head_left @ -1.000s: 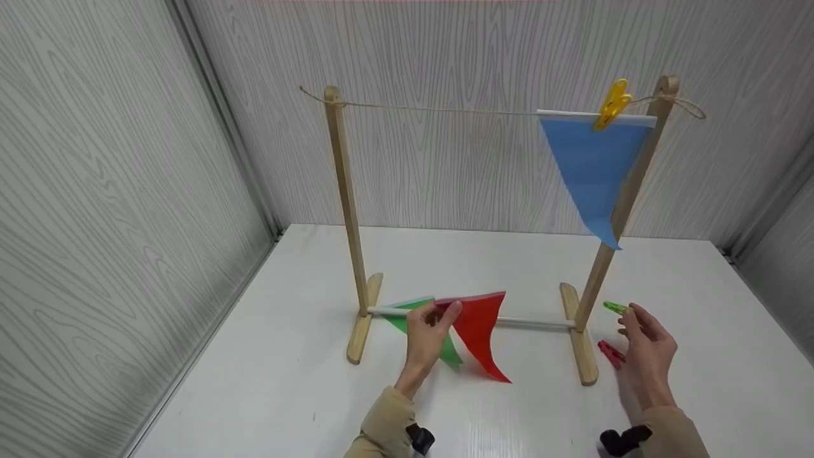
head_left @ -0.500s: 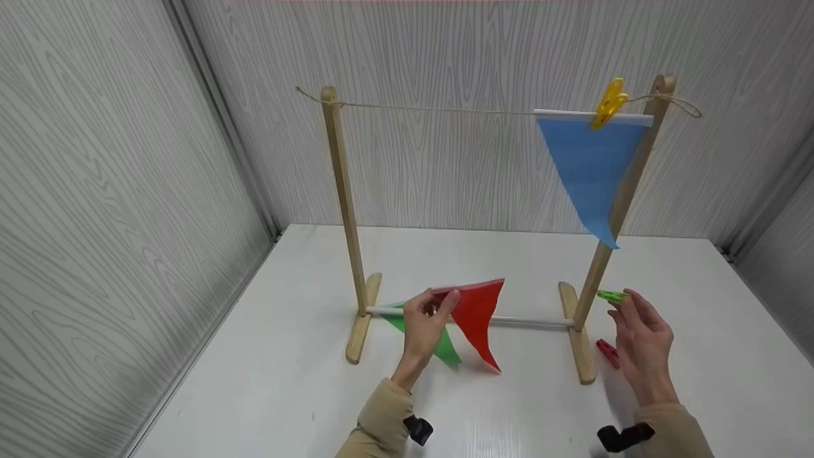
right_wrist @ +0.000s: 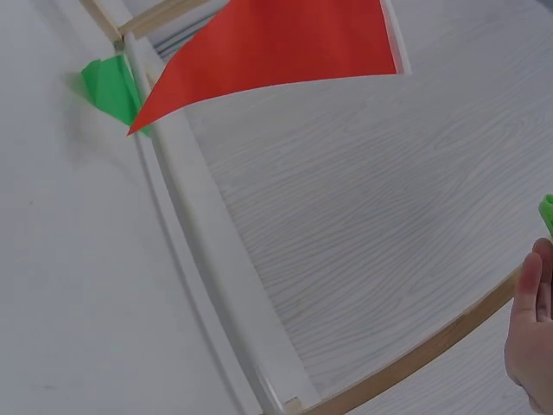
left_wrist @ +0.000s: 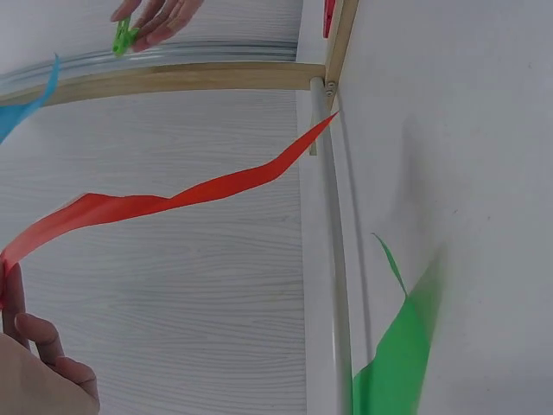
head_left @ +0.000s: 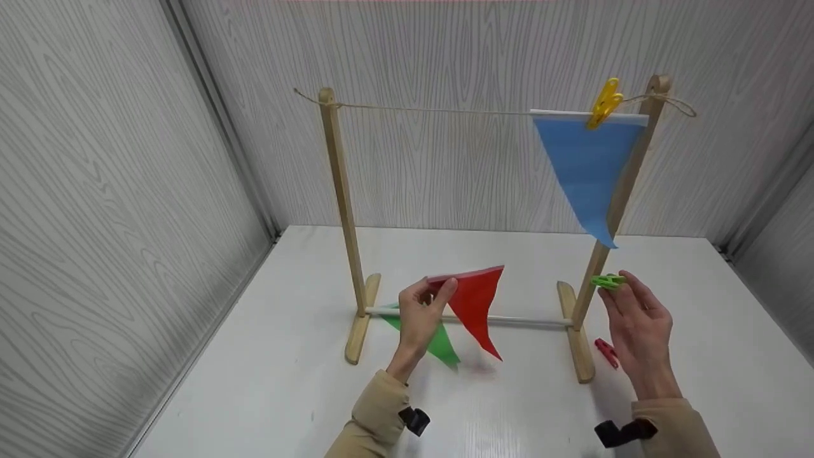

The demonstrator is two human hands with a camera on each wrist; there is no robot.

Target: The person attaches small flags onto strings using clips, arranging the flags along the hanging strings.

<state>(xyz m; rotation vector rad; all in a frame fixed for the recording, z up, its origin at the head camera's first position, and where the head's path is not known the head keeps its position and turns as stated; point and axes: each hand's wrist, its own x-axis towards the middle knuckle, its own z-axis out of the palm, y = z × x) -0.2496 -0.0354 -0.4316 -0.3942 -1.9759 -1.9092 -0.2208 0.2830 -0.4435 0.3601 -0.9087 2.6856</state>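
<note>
My left hand (head_left: 420, 321) pinches the top left end of a red triangular flag (head_left: 474, 302), which hangs in the air with its point down. To the right, my right hand (head_left: 642, 331) holds a small green clothespin (head_left: 608, 281) at its fingertips, beside the right post. In the left wrist view the red flag (left_wrist: 216, 188) stretches away from the left fingers. A blue flag (head_left: 588, 165) hangs from the string (head_left: 439, 110) near the right post, clipped by a yellow clothespin (head_left: 604, 103). A green flag (head_left: 443, 346) lies low behind my left hand, partly hidden.
The wooden stand has a left post (head_left: 340, 197), a right post (head_left: 626, 181), two feet and a white crossbar (head_left: 528, 320) low between them. On the white table (head_left: 254, 381), a red clothespin (head_left: 607, 353) lies next to the right foot. Walls rise behind and at both sides.
My left hand has lifted the red flag upward, away from the green one. My right hand has raised the green clothespin and moved it slightly left, away from the red clothespin.
</note>
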